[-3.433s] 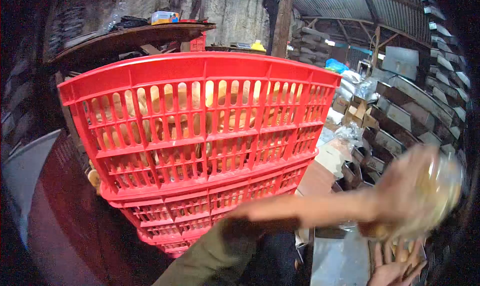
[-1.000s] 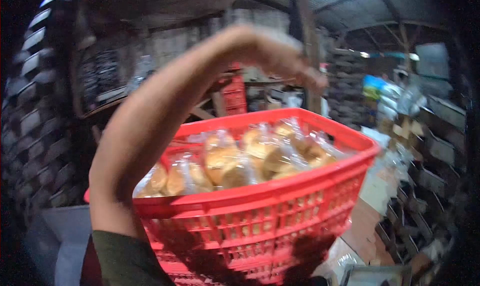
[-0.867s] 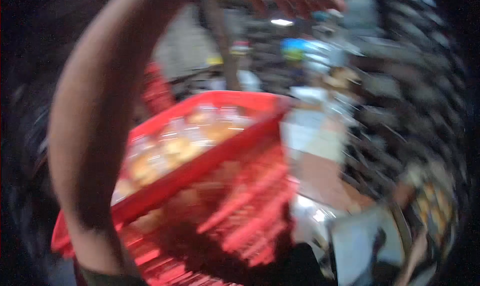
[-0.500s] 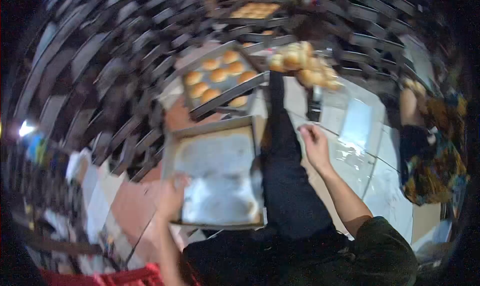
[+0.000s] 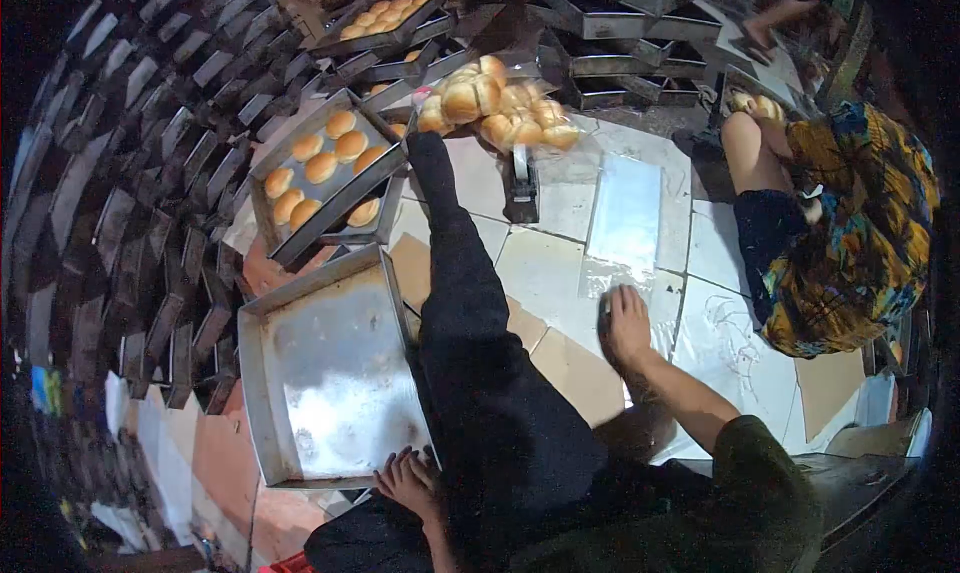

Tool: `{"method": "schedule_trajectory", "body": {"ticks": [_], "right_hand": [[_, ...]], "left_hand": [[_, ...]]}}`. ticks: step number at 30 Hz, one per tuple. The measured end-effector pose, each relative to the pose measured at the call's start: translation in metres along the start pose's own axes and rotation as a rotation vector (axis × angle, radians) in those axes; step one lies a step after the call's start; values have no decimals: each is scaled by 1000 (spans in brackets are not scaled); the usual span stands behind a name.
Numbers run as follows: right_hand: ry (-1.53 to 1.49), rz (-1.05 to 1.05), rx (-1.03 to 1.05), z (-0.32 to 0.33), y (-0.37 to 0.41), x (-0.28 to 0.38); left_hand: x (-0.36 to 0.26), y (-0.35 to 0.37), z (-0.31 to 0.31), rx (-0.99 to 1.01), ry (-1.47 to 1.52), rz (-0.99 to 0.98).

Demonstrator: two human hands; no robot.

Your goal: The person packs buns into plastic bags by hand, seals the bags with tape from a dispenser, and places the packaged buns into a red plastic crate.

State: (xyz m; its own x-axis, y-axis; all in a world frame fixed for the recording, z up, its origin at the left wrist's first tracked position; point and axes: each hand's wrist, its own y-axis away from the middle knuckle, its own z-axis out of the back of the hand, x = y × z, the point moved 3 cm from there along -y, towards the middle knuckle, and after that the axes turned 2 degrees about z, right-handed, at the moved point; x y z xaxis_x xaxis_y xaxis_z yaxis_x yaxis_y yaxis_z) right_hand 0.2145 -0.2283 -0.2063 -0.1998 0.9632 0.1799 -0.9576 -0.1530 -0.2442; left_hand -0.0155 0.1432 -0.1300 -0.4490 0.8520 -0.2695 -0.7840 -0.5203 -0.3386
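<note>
An empty metal tray lies tilted beside my outstretched leg. My left hand rests at the tray's lower right corner, fingers apart, holding nothing. My right hand is over the tiled floor, just below a stack of clear plastic bags; its fingers point forward and what is under them is hidden. Beyond my foot are bagged bread rolls, with a black tape dispenser in front of them. Round buns sit in another tray at the upper left.
Stacked dark trays stand at the back and fill the left side. A seated person in a patterned shirt is at the right, with rolls near the knees. Another tray of buns is at the top. A loose plastic sheet lies right of my hand.
The view has swung to the right. My left hand has moved from the tray's left side to its lower right corner. My right hand now reaches lower, near the plastic bags.
</note>
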Motion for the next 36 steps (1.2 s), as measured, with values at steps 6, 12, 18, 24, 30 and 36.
{"method": "schedule_trajectory", "body": {"ticks": [6,12,18,24,30,36], "right_hand": [[-57,-79,-46,-17,-29,-42],[-83,-180,-335,43,-53,-44],[-79,356,-21,86,54,-7],[-211,1,301,39,106,-37],[-797,-68,-315,190,-80,62],[-274,509,-308,236,-103,141]], "left_hand": [[0,-1,6,22,114,21],[-2,0,6,-44,69,-62],[0,-2,2,-17,119,-38],[3,-2,6,-37,26,-25],[-28,-21,46,2,712,182],[-74,-63,108,-47,946,-76]]}}
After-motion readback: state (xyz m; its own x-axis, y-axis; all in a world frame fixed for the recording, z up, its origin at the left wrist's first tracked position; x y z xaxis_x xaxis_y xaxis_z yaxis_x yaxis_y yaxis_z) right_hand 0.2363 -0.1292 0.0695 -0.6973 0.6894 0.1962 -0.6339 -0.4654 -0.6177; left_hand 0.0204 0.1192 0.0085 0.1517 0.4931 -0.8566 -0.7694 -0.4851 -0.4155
